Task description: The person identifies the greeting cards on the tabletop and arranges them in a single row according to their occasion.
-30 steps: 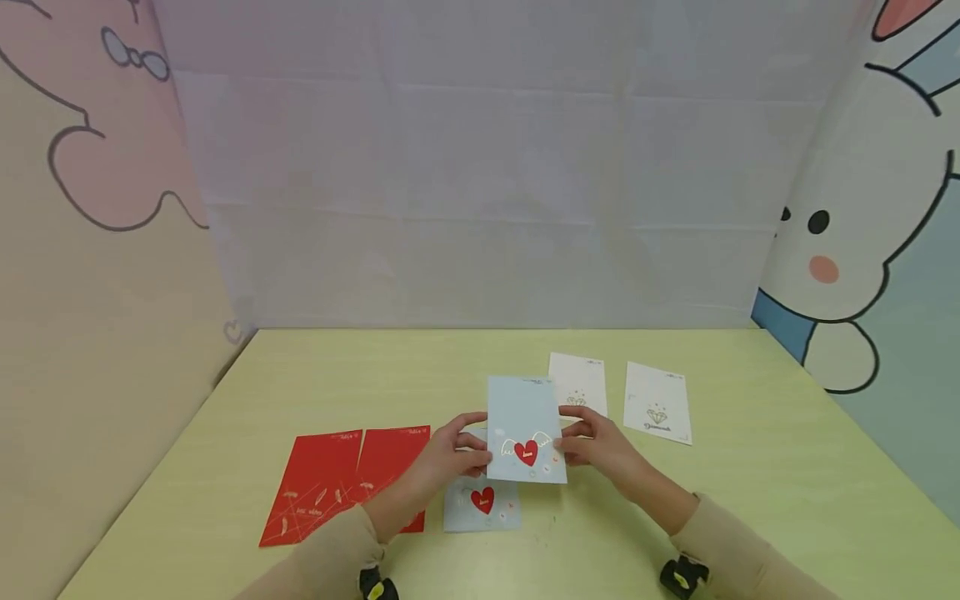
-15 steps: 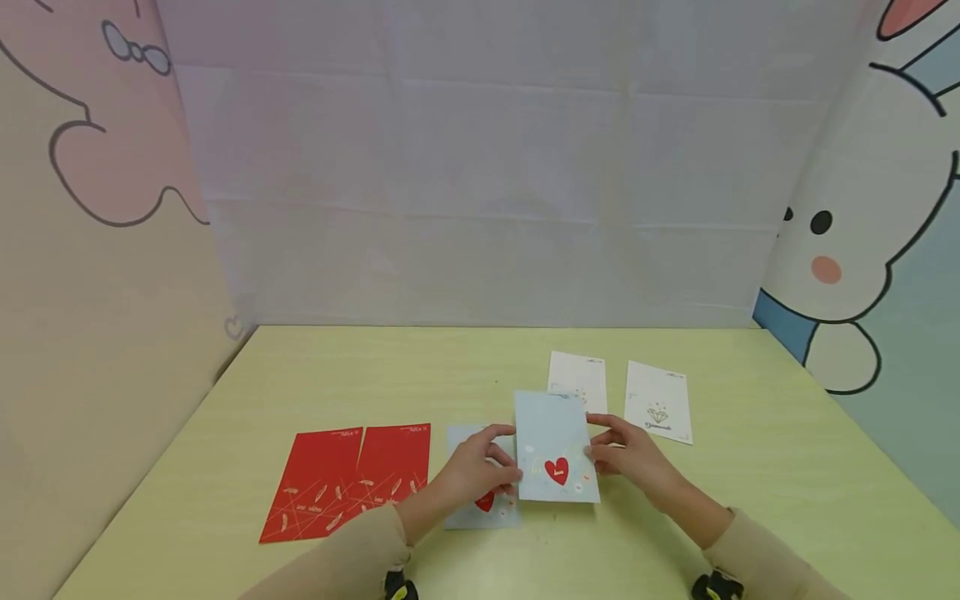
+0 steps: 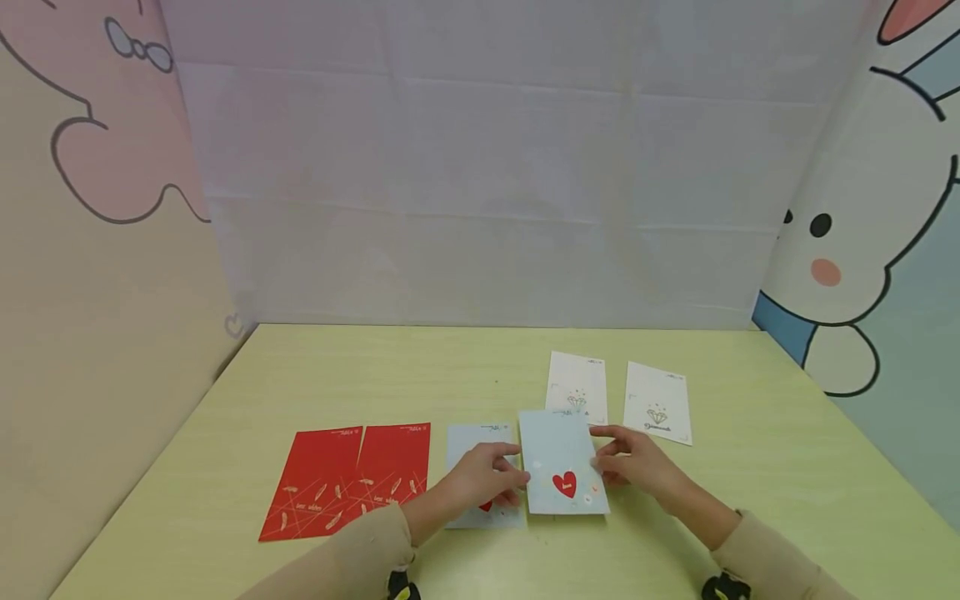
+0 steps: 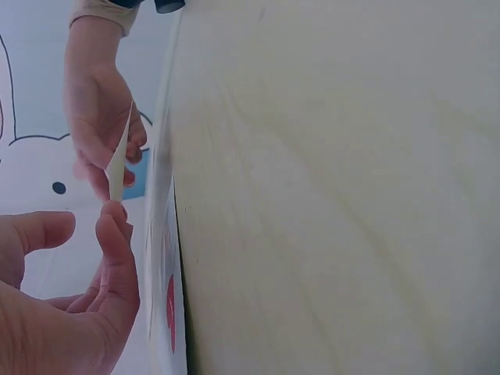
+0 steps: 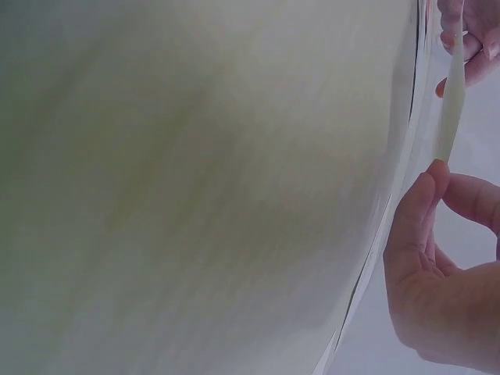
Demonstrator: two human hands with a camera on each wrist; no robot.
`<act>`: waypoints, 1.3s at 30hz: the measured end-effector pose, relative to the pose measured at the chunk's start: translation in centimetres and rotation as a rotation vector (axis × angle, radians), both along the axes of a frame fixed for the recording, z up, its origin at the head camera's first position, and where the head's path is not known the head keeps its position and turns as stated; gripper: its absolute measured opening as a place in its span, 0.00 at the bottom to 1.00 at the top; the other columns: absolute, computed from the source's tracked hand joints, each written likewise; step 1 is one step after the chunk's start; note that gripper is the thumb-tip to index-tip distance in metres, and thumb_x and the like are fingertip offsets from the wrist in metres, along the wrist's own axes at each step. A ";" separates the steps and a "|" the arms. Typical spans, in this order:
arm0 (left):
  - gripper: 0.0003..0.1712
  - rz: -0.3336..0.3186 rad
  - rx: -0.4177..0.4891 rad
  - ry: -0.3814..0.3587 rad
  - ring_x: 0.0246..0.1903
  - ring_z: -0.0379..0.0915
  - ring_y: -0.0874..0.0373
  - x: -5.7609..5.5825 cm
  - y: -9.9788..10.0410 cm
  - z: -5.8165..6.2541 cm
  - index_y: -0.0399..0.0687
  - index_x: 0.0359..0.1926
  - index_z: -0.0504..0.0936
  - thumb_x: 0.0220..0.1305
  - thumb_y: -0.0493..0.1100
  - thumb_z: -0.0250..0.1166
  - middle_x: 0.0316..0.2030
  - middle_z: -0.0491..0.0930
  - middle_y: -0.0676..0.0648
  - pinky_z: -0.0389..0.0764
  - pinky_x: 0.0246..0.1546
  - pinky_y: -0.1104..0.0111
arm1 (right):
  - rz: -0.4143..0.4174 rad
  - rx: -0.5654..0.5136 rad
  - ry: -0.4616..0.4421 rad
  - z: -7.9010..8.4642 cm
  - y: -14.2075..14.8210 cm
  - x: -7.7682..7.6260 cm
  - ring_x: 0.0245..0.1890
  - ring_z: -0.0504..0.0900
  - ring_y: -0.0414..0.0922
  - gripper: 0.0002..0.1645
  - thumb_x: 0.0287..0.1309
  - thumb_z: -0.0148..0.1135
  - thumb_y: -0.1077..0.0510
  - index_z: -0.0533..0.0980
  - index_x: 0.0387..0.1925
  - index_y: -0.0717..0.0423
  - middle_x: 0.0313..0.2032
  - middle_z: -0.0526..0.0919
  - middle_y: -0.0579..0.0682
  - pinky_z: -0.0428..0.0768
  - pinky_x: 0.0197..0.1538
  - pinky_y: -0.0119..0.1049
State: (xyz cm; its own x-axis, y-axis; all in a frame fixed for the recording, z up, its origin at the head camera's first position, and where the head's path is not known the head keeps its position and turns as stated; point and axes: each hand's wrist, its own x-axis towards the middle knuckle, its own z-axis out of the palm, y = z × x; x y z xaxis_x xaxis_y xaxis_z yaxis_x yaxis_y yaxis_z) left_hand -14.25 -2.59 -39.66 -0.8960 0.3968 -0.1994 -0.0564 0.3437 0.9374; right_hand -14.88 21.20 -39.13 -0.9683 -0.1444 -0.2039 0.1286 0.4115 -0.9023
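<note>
A light blue card (image 3: 555, 450) with a red heart printed low on it is held by its two side edges between my hands, right of the table's middle. My left hand (image 3: 480, 477) has its fingers at the left edge, and my right hand (image 3: 641, 465) grips the right edge. Seen edge-on in the left wrist view, the card (image 4: 117, 168) bends slightly just above the table. Beneath my left hand lies a second light blue heart card (image 3: 468, 437), its heart mostly covered by the fingers.
Two red cards (image 3: 322, 471) lie side by side on the left of the pale green table (image 3: 375, 367). Farther back are a white diamond card (image 3: 576, 379), its lower part overlapped by the held card, and another white card (image 3: 657, 396) to its right.
Both hands have carried the light blue card rightward and toward me, lowering it close to the table. It covers less of the second blue card. The red and white cards stay put.
</note>
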 end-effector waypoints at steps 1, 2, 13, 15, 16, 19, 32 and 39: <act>0.29 0.000 -0.002 -0.009 0.20 0.76 0.55 0.1 0.0 0.1 0.34 0.55 0.68 0.54 0.40 0.64 0.26 0.77 0.49 0.77 0.23 0.67 | 0.006 0.003 0.001 -0.1 0.0 0.0 0.24 0.74 0.46 0.28 0.50 0.59 0.67 0.64 0.55 0.67 0.28 0.74 0.53 0.78 0.32 0.37; 0.28 0.000 -0.004 -0.019 0.20 0.76 0.55 0.1 0.0 0.1 0.33 0.55 0.68 0.54 0.41 0.63 0.27 0.78 0.49 0.76 0.22 0.66 | 0.012 0.006 -0.001 -0.1 0.1 -0.1 0.24 0.75 0.46 0.28 0.50 0.59 0.67 0.64 0.55 0.68 0.28 0.74 0.53 0.77 0.32 0.37; 0.25 -0.004 -0.024 -0.081 0.18 0.75 0.55 0.1 -0.1 0.2 0.31 0.52 0.70 0.55 0.41 0.62 0.26 0.79 0.48 0.76 0.20 0.67 | 0.063 0.051 -0.020 -0.5 -0.1 -0.3 0.23 0.76 0.46 0.26 0.50 0.58 0.67 0.65 0.52 0.69 0.26 0.74 0.52 0.77 0.30 0.37; 0.25 -0.011 -0.022 -0.093 0.17 0.75 0.56 0.2 -0.1 0.3 0.30 0.52 0.69 0.56 0.42 0.61 0.26 0.79 0.47 0.77 0.20 0.67 | 0.071 0.057 -0.015 -0.6 -0.2 -0.3 0.22 0.76 0.46 0.26 0.50 0.58 0.67 0.65 0.52 0.70 0.26 0.74 0.52 0.77 0.29 0.37; 0.26 -0.014 -0.018 -0.099 0.17 0.75 0.56 0.2 -0.1 0.3 0.30 0.52 0.69 0.56 0.42 0.61 0.26 0.79 0.47 0.77 0.20 0.67 | 0.078 0.058 -0.010 -0.6 -0.2 -0.3 0.22 0.76 0.46 0.26 0.49 0.58 0.67 0.65 0.52 0.70 0.26 0.74 0.52 0.77 0.29 0.37; 0.26 -0.021 -0.007 -0.113 0.17 0.74 0.56 0.2 -0.2 0.4 0.28 0.52 0.68 0.57 0.42 0.60 0.26 0.79 0.47 0.77 0.20 0.68 | 0.094 0.064 0.002 -0.7 -0.2 -0.3 0.22 0.76 0.46 0.26 0.49 0.58 0.67 0.66 0.51 0.71 0.26 0.73 0.52 0.77 0.29 0.37; 0.26 -0.023 -0.017 -0.109 0.17 0.74 0.56 0.3 -0.4 -0.1 0.31 0.53 0.68 0.57 0.42 0.61 0.25 0.78 0.47 0.77 0.19 0.68 | 0.056 0.124 0.000 -0.5 -0.9 -0.1 0.21 0.75 0.45 0.25 0.47 0.58 0.68 0.67 0.50 0.69 0.24 0.73 0.52 0.76 0.26 0.36; 0.26 -0.021 -0.033 -0.096 0.17 0.74 0.56 0.4 -0.5 -0.1 0.31 0.53 0.68 0.56 0.42 0.61 0.25 0.78 0.47 0.77 0.19 0.67 | 0.053 0.137 0.012 -0.6 -1.1 -0.1 0.21 0.75 0.45 0.25 0.47 0.58 0.68 0.68 0.50 0.69 0.23 0.72 0.52 0.77 0.26 0.36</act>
